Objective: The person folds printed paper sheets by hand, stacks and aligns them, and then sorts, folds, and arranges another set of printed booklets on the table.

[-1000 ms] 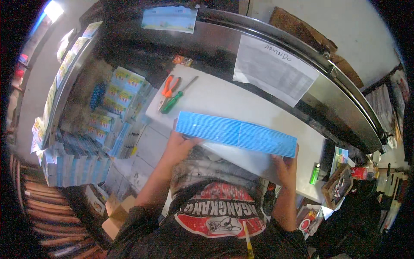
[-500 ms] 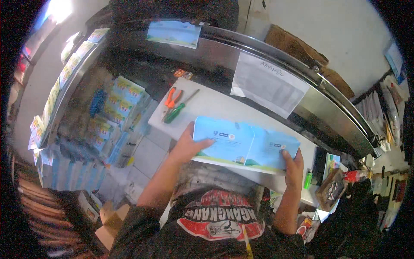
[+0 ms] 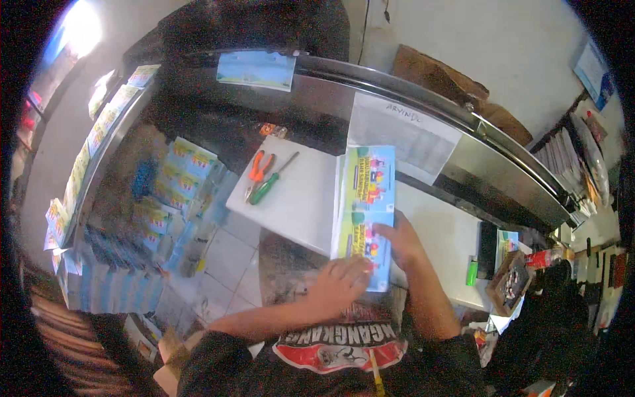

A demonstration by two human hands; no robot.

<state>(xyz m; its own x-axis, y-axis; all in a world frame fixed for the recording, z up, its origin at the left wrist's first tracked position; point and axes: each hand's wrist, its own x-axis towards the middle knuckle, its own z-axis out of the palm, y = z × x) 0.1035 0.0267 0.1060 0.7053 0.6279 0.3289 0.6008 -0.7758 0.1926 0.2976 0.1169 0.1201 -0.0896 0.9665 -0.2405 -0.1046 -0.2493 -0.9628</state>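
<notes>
A printed booklet strip (image 3: 366, 178) with yellow, green and blue covers stands lengthwise before me. Its far part lies over the white tabletop; the near end reaches past the table's front edge. My right hand (image 3: 402, 243) grips its right edge, thumb on top and other fingers partly hidden. Across the near end, my left hand (image 3: 340, 286) is closed over the covers, its thumb hidden. Left of the booklet, orange-handled pliers (image 3: 262, 167) and a green-handled screwdriver (image 3: 266, 188) lie on the white tabletop (image 3: 301, 218).
Stacks of similar booklets (image 3: 175, 188) fill the low area at left, with more bundles (image 3: 119, 278) nearer. A green lighter (image 3: 471, 272) and a wooden tray of small bits (image 3: 510, 284) are at right. A metal rail (image 3: 417, 86) carrying taped sheets runs behind.
The booklet has turned from lying crosswise, pale blue side up, to lengthwise with colourful covers up. My left hand has moved right and nearer me; my right hand has moved left.
</notes>
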